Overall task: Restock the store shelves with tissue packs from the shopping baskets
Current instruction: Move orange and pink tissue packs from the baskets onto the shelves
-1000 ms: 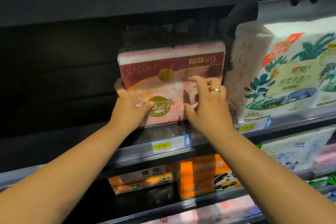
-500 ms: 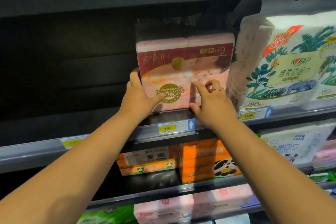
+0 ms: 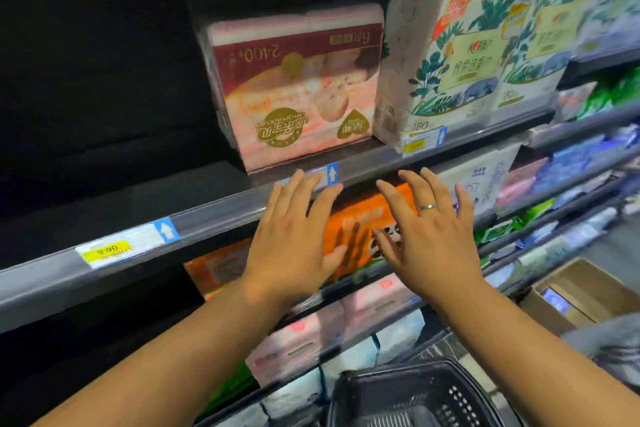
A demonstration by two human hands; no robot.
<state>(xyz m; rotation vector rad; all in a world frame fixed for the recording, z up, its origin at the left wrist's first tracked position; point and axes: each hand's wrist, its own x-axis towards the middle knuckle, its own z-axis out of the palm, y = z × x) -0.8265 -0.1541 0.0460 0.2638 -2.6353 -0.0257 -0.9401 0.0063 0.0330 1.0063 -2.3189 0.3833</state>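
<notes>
Pink-and-maroon film wraps the squat rectangular tissue pack (image 3: 294, 87), which stands upside down on the shelf just behind the grey plastic shelf rail (image 3: 214, 218). It sits close against the white leaf-printed tissue pack (image 3: 467, 55) further right along that rail. I judge it light and soft, with slick film that yields under pressure. It is best taken by its two short ends with flat palms rather than pinched at the face.

Both hands are off it. The left hand (image 3: 294, 239) and the ringed right hand (image 3: 429, 236) hang in front of the rail and mostly below it, fingers spread straight, holding nothing. Half a second ago both were pressed to the pack's front. They have since drawn back, and the pack stands alone. Well below the rail, a black plastic shopping basket (image 3: 398, 395) shows.
</notes>
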